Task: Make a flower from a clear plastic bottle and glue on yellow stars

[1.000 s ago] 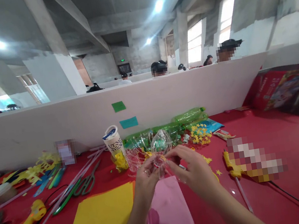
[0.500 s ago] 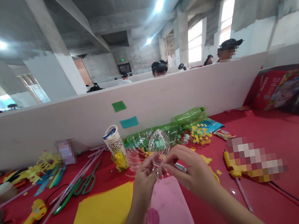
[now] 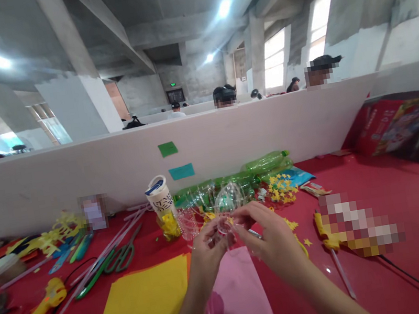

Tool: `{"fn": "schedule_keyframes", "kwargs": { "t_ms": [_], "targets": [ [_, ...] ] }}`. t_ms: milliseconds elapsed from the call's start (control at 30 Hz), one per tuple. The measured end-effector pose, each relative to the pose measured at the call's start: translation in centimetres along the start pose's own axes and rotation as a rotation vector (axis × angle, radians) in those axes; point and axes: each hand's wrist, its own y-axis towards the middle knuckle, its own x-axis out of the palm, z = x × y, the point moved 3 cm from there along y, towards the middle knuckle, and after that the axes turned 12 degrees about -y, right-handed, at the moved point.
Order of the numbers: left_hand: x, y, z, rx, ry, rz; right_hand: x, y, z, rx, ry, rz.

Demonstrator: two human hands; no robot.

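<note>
Nearest: pink sheet (image 3: pixel 236 301) lies flat on the red table (image 3: pixel 404 232) under the forearms, with the yellow sheet (image 3: pixel 142 311) touching its left edge.

Above the pink sheet's far end, left hand (image 3: pixel 204 250) and right hand (image 3: pixel 273 237) meet. Both sets of fingers are closed in a narrow pinch on the lower end of a clear plastic piece (image 3: pixel 228 202). The piece is dome-shaped and held in the air, roughly upright, rounded end pointing away from the person. Exact contact points are blurred.

Left of the hands: green scissors (image 3: pixel 119 256) and thin sticks. Further left is a yellow glue gun (image 3: pixel 35 312) with a black cable.

Right of the hands: a second glue gun (image 3: pixel 325 231), nozzle toward the person.

Behind the held piece: white cup (image 3: pixel 160 199) upright, green bottles (image 3: pixel 251 169) lying on their sides, yellow stars (image 3: pixel 280 188) scattered just in front of them.

Far right: red box (image 3: pixel 399 124), tilted.

Back edge: white partition (image 3: pixel 77 172) with a green note (image 3: pixel 167 149) above a blue note (image 3: pixel 181 171). Other people's heads show over it.
</note>
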Motion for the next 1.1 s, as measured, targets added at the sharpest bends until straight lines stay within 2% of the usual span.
{"fn": "schedule_keyframes", "kwargs": {
  "t_ms": [233,500,600,833,1100],
  "targets": [
    [0.2,0.0,0.2,-0.029,-0.028,0.048,0.0,0.0,-0.4,-0.093,0.035,-0.002],
    [0.6,-0.3,1.5,-0.044,-0.095,0.011,-0.1,-0.3,-1.5,-0.378,0.001,0.009],
    [0.4,-0.4,1.5,-0.057,-0.104,-0.003,-0.3,-0.3,-1.7,-0.399,0.005,0.007],
    [0.2,-0.4,1.7,0.014,-0.08,0.055,-0.1,-0.3,-1.9,-0.428,0.003,0.027],
    [-0.4,-0.2,1.7,0.001,0.017,0.081,0.5,-0.1,-1.2,-0.358,-0.02,-0.026]
  ]
}}
